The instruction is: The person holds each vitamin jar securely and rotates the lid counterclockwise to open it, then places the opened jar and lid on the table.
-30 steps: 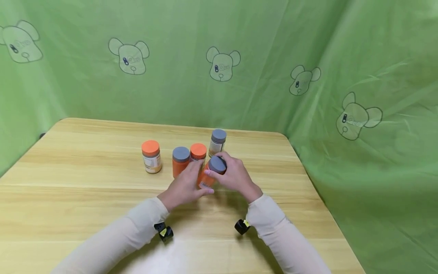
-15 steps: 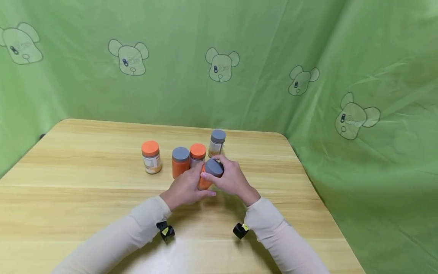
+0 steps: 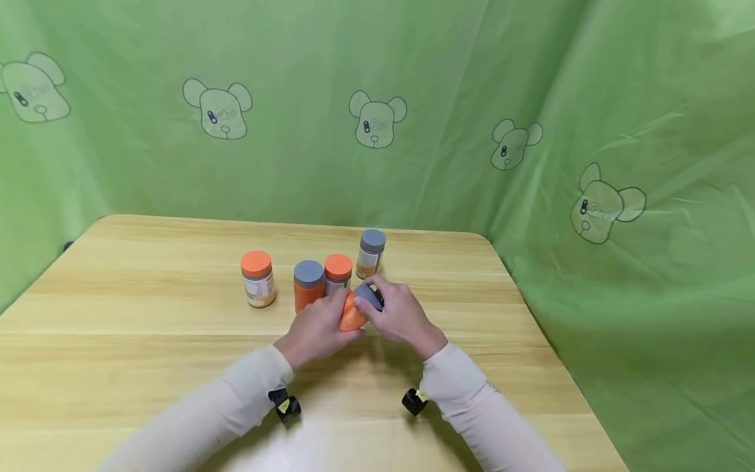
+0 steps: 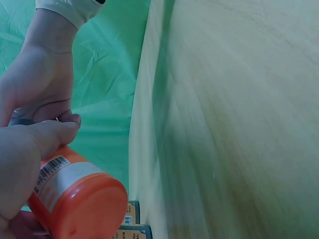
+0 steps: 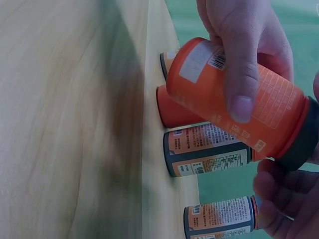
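Observation:
In the head view, my left hand (image 3: 317,330) grips the body of an orange jar (image 3: 350,316). My right hand (image 3: 404,316) holds its grey lid (image 3: 368,295), thumb on the near side and fingers on the far side. The jar is tilted, lid end to the right, and the lid sits on it. From the right wrist, the jar (image 5: 219,94) shows above the table with the left thumb (image 5: 242,79) across its printed side, while right fingers (image 5: 284,194) touch the dark lid (image 5: 301,139). The left wrist view shows the jar's base (image 4: 94,209) and a barcode.
Just beyond the hands stand an orange jar with a grey lid (image 3: 309,288) and a labelled jar with an orange lid (image 3: 338,269). Another orange-lidded jar (image 3: 258,282) is further left; a grey-lidded one (image 3: 371,254) stands behind. Green curtain (image 3: 295,177) surrounds the wooden table (image 3: 147,282).
The held jar has tipped further over, its lid turning toward the right. My right hand has shifted slightly left with the lid. The whole head view has drifted a little.

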The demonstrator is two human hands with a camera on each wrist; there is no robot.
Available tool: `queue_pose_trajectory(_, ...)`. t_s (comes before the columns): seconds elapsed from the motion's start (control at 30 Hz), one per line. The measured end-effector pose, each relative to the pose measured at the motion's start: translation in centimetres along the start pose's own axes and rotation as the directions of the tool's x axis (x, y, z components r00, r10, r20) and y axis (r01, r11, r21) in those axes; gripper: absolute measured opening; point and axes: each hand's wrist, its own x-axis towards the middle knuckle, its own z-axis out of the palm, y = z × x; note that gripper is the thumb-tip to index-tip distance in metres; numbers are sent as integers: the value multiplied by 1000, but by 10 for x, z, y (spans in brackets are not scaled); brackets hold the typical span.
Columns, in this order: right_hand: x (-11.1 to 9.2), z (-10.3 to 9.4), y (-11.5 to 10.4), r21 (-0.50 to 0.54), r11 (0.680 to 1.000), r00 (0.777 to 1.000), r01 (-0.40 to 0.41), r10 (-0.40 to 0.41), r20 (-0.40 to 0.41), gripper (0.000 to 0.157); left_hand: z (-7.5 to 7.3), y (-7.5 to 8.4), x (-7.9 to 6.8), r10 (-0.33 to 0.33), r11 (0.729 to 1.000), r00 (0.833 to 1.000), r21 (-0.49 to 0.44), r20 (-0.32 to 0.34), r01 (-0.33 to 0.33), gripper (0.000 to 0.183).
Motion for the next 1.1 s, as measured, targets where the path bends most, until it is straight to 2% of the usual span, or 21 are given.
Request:
queue_pose_trajectory(0.3,3,3,-1,50,995,996,-85,84,21,36,-4,0,0,18,1000,998,-11,61,-17,56)
queue_pose_trajectory(0.5,3,3,-2,68,994,997,-82,81,11,35,-6,-2,1,40,999,997,8,72,-41,57)
queue_pose_trajectory(0.67,3,1,-1,85,994,997,-76,77,-9,32,-7,-1,4,45,999,994,-25,96,-43,56)
queue_pose_trajectory(0.87,5,0,-1,43,997,997,-67,68,-28,30,-10,2,5,37,999,995,-27,89,-34,55)
queue_pose_trajectory(1.1,5,2,-1,37,997,997,-68,68,-24,31,-11,2,3,42,999,993,-40,115,-37,54)
